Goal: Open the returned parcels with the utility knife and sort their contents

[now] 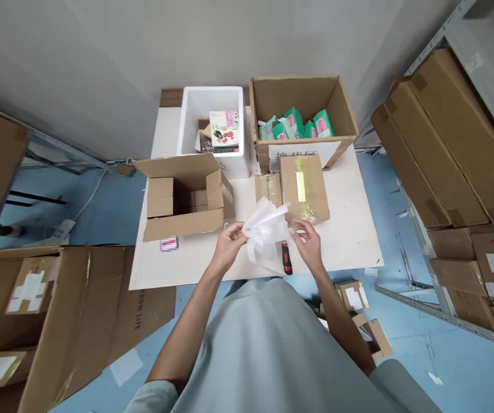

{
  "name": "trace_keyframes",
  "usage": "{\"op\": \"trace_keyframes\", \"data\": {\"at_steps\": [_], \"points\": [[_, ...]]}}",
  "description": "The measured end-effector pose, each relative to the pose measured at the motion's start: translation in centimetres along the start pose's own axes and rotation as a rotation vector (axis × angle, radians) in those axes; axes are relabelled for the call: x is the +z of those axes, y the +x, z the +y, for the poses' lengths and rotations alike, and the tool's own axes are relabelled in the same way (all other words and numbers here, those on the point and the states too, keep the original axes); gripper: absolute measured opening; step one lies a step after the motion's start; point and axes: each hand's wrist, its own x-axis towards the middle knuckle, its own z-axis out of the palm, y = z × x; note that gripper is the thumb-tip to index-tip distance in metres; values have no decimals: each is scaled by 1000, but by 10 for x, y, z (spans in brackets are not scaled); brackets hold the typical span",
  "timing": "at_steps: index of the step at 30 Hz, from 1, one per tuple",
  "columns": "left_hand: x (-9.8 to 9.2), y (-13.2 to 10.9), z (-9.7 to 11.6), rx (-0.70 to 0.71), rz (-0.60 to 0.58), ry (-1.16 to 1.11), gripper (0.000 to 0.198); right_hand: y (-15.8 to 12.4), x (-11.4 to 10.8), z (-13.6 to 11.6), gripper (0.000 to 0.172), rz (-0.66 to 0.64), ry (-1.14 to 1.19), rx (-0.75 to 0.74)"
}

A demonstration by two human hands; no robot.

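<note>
A crumpled white see-through packing sheet (265, 229) is held up over the front of the table, between my two hands. My left hand (230, 243) is closed, pinching its left edge. The fingers of my right hand (305, 243) are curled together at its right edge. Beneath the sheet, close to my right hand, lies a red and black-handled tool (287, 261); its upper end is covered. Just behind are a taped carton (313, 192) and a smaller taped box (267, 188). An open cardboard box (182, 225) stands to the left of my left hand.
At the back, a white foam box (187, 132) holds books and packs; beside it, a large carton (350, 123) holds green-and-pink boxes (294, 121). A small pink-and-white card (169, 244) lies front left on the table (354, 229). Cartons (436, 143) fill shelves at right.
</note>
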Motion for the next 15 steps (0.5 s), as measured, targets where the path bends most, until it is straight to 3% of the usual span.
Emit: {"op": "trace_keyframes", "data": {"at_steps": [3,8,11,15], "points": [[-40,-1,30,38,66,-108,45,3,22,4,66,-8,21,148],[-101,1,56,107,129,-174,51,-15,90,-11,84,-363,222,380],[-135,8,59,157,195,-194,48,-20,137,-40,86,-492,325,326],[-174,24,59,260,269,-170,45,-1,203,-78,105,-490,329,111]]}}
